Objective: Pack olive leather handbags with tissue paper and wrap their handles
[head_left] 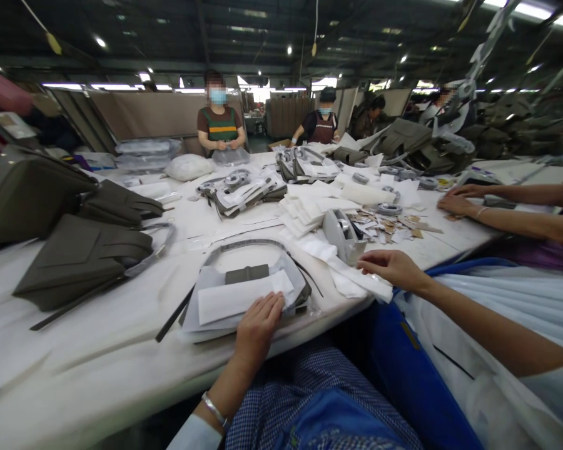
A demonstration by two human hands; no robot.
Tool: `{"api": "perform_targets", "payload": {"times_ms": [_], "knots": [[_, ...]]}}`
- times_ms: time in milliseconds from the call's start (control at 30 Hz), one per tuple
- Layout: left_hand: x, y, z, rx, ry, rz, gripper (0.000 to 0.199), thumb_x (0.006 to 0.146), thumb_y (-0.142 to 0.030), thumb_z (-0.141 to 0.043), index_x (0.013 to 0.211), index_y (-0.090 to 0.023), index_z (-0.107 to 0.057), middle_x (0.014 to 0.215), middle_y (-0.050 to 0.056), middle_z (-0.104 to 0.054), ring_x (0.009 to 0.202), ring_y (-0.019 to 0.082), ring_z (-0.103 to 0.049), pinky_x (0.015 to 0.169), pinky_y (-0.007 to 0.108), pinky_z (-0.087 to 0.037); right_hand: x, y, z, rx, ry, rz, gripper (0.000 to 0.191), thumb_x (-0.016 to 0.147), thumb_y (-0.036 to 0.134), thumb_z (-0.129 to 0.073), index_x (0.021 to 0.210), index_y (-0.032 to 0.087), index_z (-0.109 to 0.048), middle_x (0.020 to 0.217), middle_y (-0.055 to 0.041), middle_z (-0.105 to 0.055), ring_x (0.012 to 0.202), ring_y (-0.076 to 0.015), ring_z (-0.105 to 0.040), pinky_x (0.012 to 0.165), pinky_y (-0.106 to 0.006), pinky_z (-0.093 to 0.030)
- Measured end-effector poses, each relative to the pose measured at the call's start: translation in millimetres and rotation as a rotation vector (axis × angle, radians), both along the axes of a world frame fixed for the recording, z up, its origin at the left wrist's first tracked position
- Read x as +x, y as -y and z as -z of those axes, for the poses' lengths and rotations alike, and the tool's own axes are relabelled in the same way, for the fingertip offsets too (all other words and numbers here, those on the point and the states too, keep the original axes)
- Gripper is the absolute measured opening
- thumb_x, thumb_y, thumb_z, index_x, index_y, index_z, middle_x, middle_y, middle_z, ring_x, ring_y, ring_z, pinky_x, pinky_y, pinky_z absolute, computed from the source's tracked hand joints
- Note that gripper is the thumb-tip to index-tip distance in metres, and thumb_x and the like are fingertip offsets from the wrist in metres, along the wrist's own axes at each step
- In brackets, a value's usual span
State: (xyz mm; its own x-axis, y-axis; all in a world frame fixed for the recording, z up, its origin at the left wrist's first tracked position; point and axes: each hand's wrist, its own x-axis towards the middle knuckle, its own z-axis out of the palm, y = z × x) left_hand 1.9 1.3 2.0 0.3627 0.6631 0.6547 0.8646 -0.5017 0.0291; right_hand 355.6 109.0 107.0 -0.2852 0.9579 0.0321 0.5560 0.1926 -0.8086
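Note:
My left hand (263, 315) lies with its fingers stretched over the right end of a folded white sheet (229, 300). That sheet rests on a dark olive handbag (247, 274) lying flat, partly wrapped in pale paper. The bag's handle (244, 242), covered in grey wrapping, arches behind it, and a dark strap (173, 319) sticks out at the left. Over the table edge to the right, my right hand (396, 269) has its fingers drawn together just above a strip of white sheets (356, 278). What its fingertips hold, if anything, is hidden. A grey box (335, 234) stands beyond them.
Olive bags (82, 256) stand at the left. Wrapped bags (248, 194), white sheets (304, 206) and brown scraps (385, 226) cover the middle. A co-worker's hands (464, 200) rest at the right. A blue-rimmed bin (403, 369) borders the table; people stand across it.

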Motion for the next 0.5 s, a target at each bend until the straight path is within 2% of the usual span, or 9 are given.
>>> {"api": "perform_targets", "payload": {"times_ms": [100, 200, 267, 367, 500], "knots": [[1, 1, 0.2, -0.029, 0.019, -0.006, 0.032, 0.093, -0.013, -0.055, 0.124, -0.018, -0.06, 0.128, 0.006, -0.066, 0.119, 0.021, -0.062, 0.102, 0.038, -0.051, -41, 7, -31.5, 0.136, 0.174, -0.351, 0.032, 0.084, 0.049, -0.065, 0.09, 0.019, -0.075, 0.08, -0.0057, -0.075, 0.071, -0.0184, -0.069, 0.07, -0.027, -0.053], [2, 2, 1.5, -0.073, 0.03, -0.016, 0.032, 0.094, -0.015, -0.056, 0.125, -0.02, -0.06, 0.129, 0.006, -0.066, 0.122, 0.02, -0.059, 0.106, 0.037, -0.048, -92, 0, -50.7, 0.265, 0.313, -0.686, 0.028, 0.088, 0.044, -0.061, 0.089, 0.02, -0.075, 0.079, -0.0036, -0.075, 0.069, -0.0153, -0.067, 0.067, -0.023, -0.048], [2, 3, 1.9, -0.088, 0.032, -0.025, 0.031, 0.095, -0.017, -0.055, 0.125, -0.02, -0.059, 0.13, 0.005, -0.065, 0.123, 0.019, -0.058, 0.107, 0.036, -0.047, -126, -10, -53.5, 0.316, 0.409, -0.853, 0.025, 0.089, 0.041, -0.06, 0.088, 0.021, -0.075, 0.076, -0.0023, -0.074, 0.067, -0.0142, -0.065, 0.065, -0.022, -0.045], [3, 4, 0.5, -0.09, 0.026, -0.031, 0.03, 0.096, -0.019, -0.054, 0.126, -0.02, -0.058, 0.13, 0.006, -0.065, 0.124, 0.019, -0.058, 0.106, 0.036, -0.047, -169, -27, -49.2, 0.373, 0.565, -1.032, 0.02, 0.086, 0.038, -0.063, 0.083, 0.022, -0.074, 0.071, -0.0002, -0.072, 0.064, -0.0134, -0.063, 0.06, -0.022, -0.039], [3, 4, -2.6, -0.068, 0.023, -0.029, 0.032, 0.097, -0.018, -0.052, 0.129, -0.018, -0.057, 0.127, 0.006, -0.066, 0.12, 0.018, -0.06, 0.105, 0.035, -0.047, -206, -39, -43.0, 0.404, 0.732, -1.204, 0.013, 0.082, 0.033, -0.065, 0.081, 0.025, -0.075, 0.072, 0.0012, -0.073, 0.063, -0.0132, -0.062, 0.055, -0.023, -0.031]]}}
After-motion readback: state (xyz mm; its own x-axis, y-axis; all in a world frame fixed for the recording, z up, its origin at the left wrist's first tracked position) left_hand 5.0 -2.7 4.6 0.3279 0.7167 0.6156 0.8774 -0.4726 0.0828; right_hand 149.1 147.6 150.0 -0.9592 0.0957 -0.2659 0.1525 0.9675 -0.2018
